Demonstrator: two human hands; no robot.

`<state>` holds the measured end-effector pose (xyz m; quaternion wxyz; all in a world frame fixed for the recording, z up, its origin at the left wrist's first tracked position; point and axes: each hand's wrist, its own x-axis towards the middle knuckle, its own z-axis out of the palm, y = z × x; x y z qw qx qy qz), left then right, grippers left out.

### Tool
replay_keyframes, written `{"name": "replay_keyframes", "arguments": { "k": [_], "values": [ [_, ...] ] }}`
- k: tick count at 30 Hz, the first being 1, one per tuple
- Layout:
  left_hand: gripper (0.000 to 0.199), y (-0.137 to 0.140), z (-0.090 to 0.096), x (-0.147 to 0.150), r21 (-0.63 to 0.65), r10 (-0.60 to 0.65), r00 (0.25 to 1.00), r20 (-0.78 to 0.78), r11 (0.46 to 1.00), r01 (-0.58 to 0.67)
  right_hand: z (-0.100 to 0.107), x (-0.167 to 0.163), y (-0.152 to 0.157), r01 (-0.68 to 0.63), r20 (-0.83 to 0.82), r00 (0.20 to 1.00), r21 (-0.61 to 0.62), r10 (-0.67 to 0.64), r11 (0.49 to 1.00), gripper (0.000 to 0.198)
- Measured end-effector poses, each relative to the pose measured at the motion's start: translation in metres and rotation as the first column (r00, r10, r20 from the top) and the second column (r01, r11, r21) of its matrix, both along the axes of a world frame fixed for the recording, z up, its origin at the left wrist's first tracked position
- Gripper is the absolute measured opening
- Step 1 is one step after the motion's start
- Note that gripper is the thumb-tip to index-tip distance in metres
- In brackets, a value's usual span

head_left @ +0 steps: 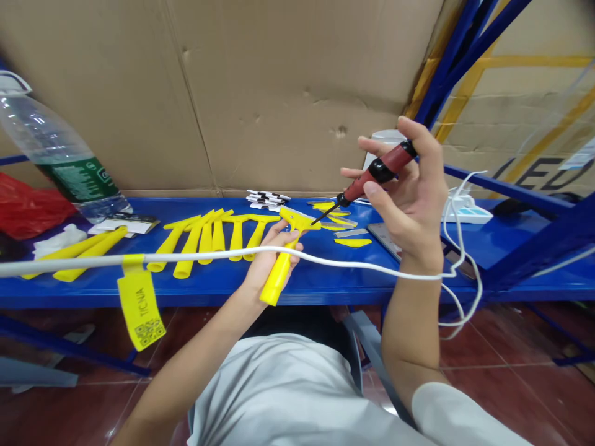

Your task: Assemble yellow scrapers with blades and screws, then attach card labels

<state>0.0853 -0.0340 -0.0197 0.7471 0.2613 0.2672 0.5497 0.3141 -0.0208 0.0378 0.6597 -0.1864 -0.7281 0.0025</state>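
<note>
My left hand is closed around the yellow handle of a T-shaped scraper, just above the front edge of the blue bench. In my right hand is a red and black screwdriver, pinched between thumb and fingers and slanting down to the left. Its thin tip lies at the right part of the scraper's head; whether it sits in a screw is too small to tell. Several more yellow scraper handles lie in a row left of my left hand. Loose blades and yellow blade pieces rest to the right.
A white cable with a yellow tag crosses in front of my hands. At the left stand a water bottle and a red plastic bag. A phone lies by my right wrist. A blue frame post rises at the right.
</note>
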Motion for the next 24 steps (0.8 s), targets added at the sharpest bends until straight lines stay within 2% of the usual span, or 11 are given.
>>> {"name": "replay_keyframes", "arguments": {
  "k": [3,6,10,13,21,24],
  "values": [
    [0.043,0.0,-0.001,0.0,0.014,0.0,1.0,0.002,1.0,0.0,-0.003,0.003,0.002,0.059,-0.028,0.998,-0.005,-0.059,0.998,0.065],
    [0.044,0.001,-0.002,0.0,0.021,-0.008,1.0,0.002,1.0,0.008,-0.004,0.004,0.006,0.105,-0.094,0.99,0.052,-0.1,0.993,0.062],
    [0.042,0.001,-0.002,0.0,0.009,0.008,1.0,0.003,1.0,-0.008,0.0,0.0,0.003,0.046,-0.047,0.998,0.024,-0.045,0.999,0.057],
    [0.04,0.0,0.0,0.0,0.011,0.017,1.0,0.002,1.0,-0.017,0.001,-0.001,-0.001,0.044,-0.014,0.999,-0.018,-0.044,0.999,0.061],
    [0.042,-0.001,-0.001,0.0,0.014,0.017,1.0,0.02,1.0,-0.018,-0.004,0.007,0.009,0.117,-0.117,0.987,0.07,-0.108,0.991,0.061],
    [0.041,-0.001,-0.001,0.0,0.009,0.024,1.0,0.01,1.0,-0.024,-0.003,0.008,0.008,0.055,-0.083,0.995,0.025,-0.052,0.998,0.059]
  ]
}}
